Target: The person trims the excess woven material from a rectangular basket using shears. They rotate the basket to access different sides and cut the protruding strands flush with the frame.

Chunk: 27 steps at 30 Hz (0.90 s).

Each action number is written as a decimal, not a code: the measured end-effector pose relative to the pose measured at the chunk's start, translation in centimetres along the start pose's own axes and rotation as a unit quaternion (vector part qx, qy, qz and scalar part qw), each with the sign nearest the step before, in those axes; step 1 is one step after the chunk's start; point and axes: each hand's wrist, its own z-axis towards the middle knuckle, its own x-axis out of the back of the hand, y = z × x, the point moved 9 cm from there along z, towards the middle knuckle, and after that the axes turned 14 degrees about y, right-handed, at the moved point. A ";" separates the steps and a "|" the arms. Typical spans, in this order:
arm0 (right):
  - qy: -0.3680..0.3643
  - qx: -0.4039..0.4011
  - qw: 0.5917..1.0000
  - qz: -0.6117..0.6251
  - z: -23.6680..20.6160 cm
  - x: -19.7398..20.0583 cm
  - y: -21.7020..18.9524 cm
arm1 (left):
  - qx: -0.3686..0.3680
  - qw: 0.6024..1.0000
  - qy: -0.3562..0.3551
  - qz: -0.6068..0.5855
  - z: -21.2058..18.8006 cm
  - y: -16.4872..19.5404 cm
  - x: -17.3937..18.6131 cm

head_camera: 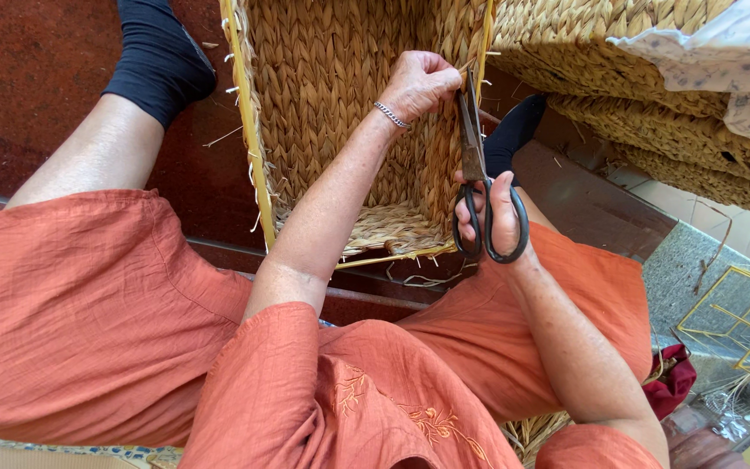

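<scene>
A woven straw basket (323, 78) on a yellow wire frame lies on its side between my knees, its mouth facing me. My left hand (418, 82) reaches inside and pinches a fibre at the basket's right wall near the rim. A silver bracelet circles that wrist. My right hand (490, 213) grips black-handled scissors (477, 169) with fingers through the loops. The blades point up, their tips right beside my left fingers at the rim.
Finished woven baskets (653, 95) are stacked at the upper right under a pale cloth (731, 48). Bare yellow wire frames (740, 313) lie at the right on a grey stone ledge. Straw scraps litter the red floor (28, 69). My orange-clad legs flank the basket.
</scene>
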 end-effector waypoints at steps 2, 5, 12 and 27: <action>0.004 0.011 1.000 -0.005 0.2 -0.7 -0.2 | -0.008 1.000 0.001 0.010 0.0 0.1 0.1; 0.017 0.055 0.996 -0.068 -0.1 -1.3 -1.3 | -0.017 0.999 0.015 0.030 0.0 0.3 0.4; 0.090 0.137 0.969 -0.186 -1.0 -0.1 -3.9 | 0.031 0.999 0.006 0.006 0.2 0.0 0.1; 0.077 0.108 0.977 -0.164 0.8 0.6 -5.0 | 0.057 0.998 -0.023 -0.031 -0.3 -0.3 -0.2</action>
